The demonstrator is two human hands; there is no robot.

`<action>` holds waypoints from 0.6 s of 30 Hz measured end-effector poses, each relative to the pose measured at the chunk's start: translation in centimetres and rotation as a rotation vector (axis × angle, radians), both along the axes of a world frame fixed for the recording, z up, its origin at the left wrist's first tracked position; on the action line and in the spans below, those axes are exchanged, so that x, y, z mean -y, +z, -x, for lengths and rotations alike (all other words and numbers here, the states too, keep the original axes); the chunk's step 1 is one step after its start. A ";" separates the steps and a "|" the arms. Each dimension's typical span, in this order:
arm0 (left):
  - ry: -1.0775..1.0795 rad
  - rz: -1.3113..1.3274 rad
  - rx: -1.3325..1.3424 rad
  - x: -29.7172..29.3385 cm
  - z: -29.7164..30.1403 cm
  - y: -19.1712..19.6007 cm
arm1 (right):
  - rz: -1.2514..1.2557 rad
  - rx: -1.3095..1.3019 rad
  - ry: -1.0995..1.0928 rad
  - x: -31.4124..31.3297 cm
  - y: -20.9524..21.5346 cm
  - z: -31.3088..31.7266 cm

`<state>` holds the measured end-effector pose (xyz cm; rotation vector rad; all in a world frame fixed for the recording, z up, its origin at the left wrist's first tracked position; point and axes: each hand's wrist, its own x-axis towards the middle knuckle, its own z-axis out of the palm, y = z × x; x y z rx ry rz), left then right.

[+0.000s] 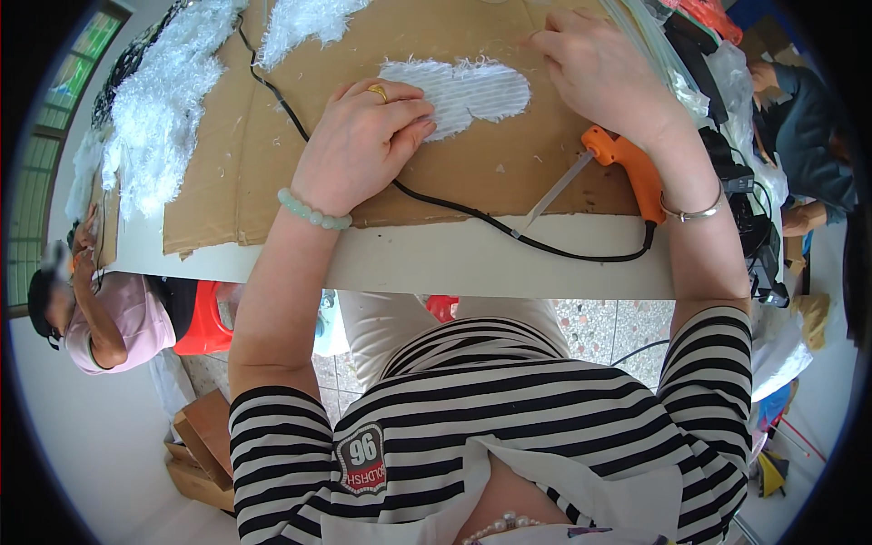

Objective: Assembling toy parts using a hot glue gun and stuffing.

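My left hand (371, 136), with a ring and a pale green bead bracelet, is closed at the left edge of a white ribbed fabric piece (477, 91) with frayed edges. The piece lies flat on a brown cardboard sheet (282, 173). Over the cardboard to its right, my right hand (604, 77) has its fingers curled and the tips close together; whatever they may hold is too small to make out. Below that hand lies an orange glue gun (631, 168), a translucent glue stick (556, 195) projecting from it.
Fluffy white fabric (173, 100) covers the table's left side, with another piece (304, 27) at the back. A black cable (454, 207) crosses the cardboard under my left wrist. Clear plastic strips (649, 41) lie far right. People (127, 318) work on both sides.
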<state>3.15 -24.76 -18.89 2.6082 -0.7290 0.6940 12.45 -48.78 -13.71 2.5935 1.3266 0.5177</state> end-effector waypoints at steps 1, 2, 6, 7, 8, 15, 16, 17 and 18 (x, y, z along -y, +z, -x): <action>-0.001 -0.002 0.001 -0.1 0.1 0.0 | -0.128 -0.056 0.047 -0.4 -0.4 0.3; -0.002 -0.018 -0.015 -0.1 0.1 0.1 | -0.256 -0.111 0.092 -0.6 -0.8 0.5; -0.006 -0.030 -0.046 -0.1 0.1 0.2 | -0.249 -0.094 0.199 -0.7 -2.5 0.1; -0.004 -0.030 -0.044 0.0 0.0 0.1 | -0.224 -0.088 0.104 -0.5 -2.1 -0.2; -0.009 -0.010 -0.017 -0.1 -0.1 -0.1 | -0.197 -0.084 0.012 -0.3 -1.8 -0.4; -0.004 0.016 0.007 -0.4 0.0 -0.3 | -0.246 -0.259 0.108 0.5 -1.0 -0.2; 0.002 0.015 0.006 -0.4 0.1 -0.4 | -0.219 -0.257 0.099 0.6 -1.2 -0.2; 0.007 0.013 0.004 -0.3 0.1 -0.3 | -0.194 -0.253 0.092 0.6 -1.3 -0.1; 0.012 0.010 0.001 -0.2 0.2 -0.2 | -0.196 -0.253 0.101 0.7 -1.3 -0.2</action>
